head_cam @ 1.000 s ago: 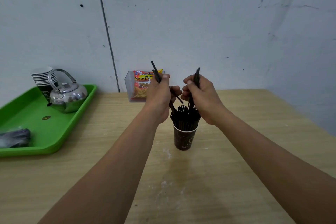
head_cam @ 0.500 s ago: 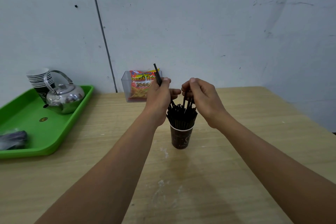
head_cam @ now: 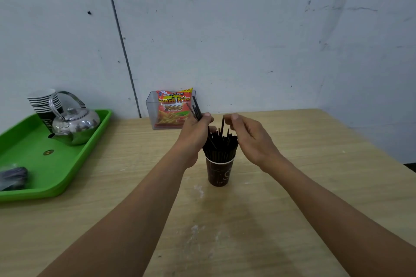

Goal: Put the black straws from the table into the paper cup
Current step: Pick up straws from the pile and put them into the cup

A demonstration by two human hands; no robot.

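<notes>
The paper cup [head_cam: 219,171] brims with black straws [head_cam: 219,145]; left hand [head_cam: 195,134] clenches a few more, right hand [head_cam: 249,136] pinches one upright straw.

Both hands [head_cam: 195,132] hold straws [head_cam: 219,146] over cup [head_cam: 219,172].

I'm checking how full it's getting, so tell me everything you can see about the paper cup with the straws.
The paper cup is dark brown with a pale rim and faint light lettering. It stands upright on the wooden table, near the middle. Black straws pack it tightly and fan out above the rim. The left hand and right hand flank the straw tops; neither visibly touches the cup itself.
</notes>
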